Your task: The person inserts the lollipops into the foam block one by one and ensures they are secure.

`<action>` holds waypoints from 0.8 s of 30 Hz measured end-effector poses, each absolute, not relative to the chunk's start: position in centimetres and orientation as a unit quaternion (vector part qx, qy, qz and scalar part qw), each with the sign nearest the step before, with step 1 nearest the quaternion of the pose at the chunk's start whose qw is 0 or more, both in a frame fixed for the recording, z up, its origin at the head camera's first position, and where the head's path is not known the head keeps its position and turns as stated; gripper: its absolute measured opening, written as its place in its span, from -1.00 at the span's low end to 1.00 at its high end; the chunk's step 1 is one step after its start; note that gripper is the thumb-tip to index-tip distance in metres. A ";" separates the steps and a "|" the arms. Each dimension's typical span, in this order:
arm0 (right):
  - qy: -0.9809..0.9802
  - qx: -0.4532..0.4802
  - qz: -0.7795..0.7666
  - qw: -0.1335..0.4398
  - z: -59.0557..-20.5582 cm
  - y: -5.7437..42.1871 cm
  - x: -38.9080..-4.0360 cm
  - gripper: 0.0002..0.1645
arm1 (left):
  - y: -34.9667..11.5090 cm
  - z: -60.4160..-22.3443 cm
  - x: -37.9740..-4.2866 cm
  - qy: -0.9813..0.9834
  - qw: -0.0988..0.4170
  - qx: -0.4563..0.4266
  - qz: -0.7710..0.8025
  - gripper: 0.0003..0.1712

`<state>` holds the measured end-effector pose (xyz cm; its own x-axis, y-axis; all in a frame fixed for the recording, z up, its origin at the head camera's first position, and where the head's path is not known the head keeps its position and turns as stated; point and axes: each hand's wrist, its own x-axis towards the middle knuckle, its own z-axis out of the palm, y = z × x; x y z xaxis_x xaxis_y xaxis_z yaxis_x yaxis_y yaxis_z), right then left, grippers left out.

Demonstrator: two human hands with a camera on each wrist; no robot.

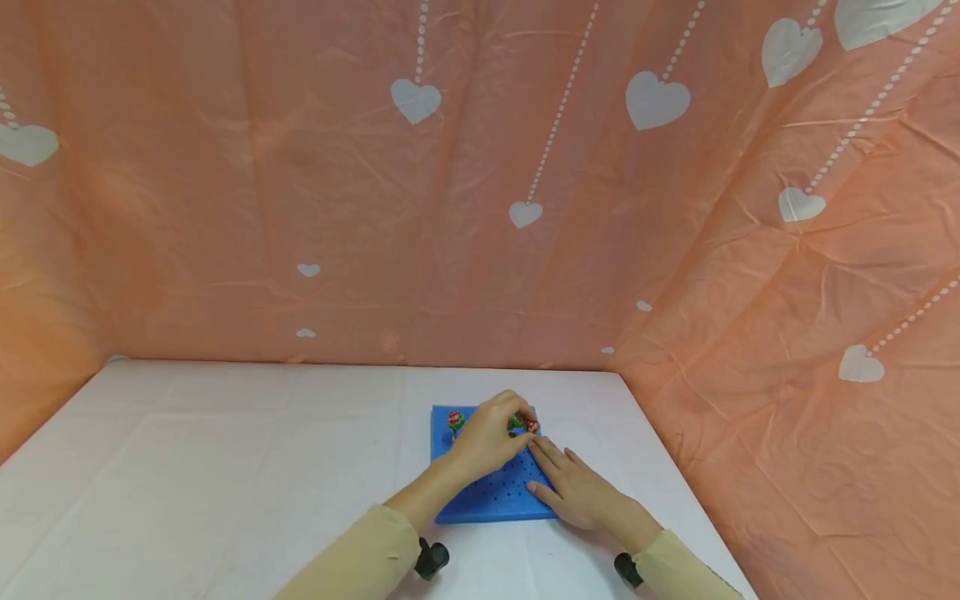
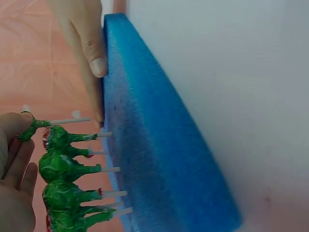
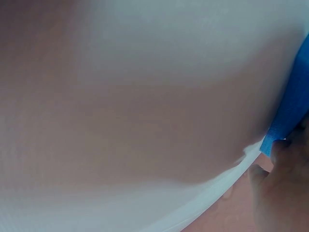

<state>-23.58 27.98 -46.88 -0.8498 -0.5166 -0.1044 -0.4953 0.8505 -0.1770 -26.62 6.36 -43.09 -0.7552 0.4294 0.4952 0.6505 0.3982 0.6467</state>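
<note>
A blue foam board (image 1: 491,500) with rows of small holes lies on the white table. Between thumb and fingers, my left hand (image 1: 487,437) pinches a green-wrapped lollipop (image 2: 32,129) by its wrapped head. Its white stick points at the board, and the tip looks clear of the surface. Beside it, several green and red lollipops (image 2: 57,166) stand in the board on their sticks; the left hand hides part of this row in the head view. My right hand (image 1: 581,492) rests along the board's right edge with fingers extended; only part of it shows in the right wrist view.
White cloth covers the table (image 1: 187,467), with a wide stretch left of the board. An orange curtain (image 1: 337,208) with white hearts hangs behind and to the right. Dark wrist cameras (image 1: 432,558) sit below both forearms.
</note>
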 end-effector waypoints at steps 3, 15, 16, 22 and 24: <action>0.959 -0.262 -0.073 0.077 -46.9 28.0 -23.6 -0.11 | 6.4 -43.5 -26.6 -0.831 0.125 -0.325 -0.434 -0.79; 0.959 -0.263 -0.070 0.074 -46.8 27.8 -23.5 -0.12 | 6.6 -43.7 -26.5 -0.843 0.116 -0.308 -0.425 -0.82; 0.959 -0.264 -0.071 0.074 -46.8 27.8 -23.5 -0.12 | 6.6 -43.8 -26.5 -0.844 0.117 -0.309 -0.422 -0.82; 0.959 -0.262 -0.075 0.074 -46.9 27.9 -23.5 -0.11 | 6.7 -44.0 -26.5 -0.848 0.112 -0.308 -0.417 -0.82; 0.959 -0.262 -0.075 0.074 -46.9 27.9 -23.5 -0.11 | 6.7 -44.1 -26.5 -0.849 0.114 -0.308 -0.414 -0.82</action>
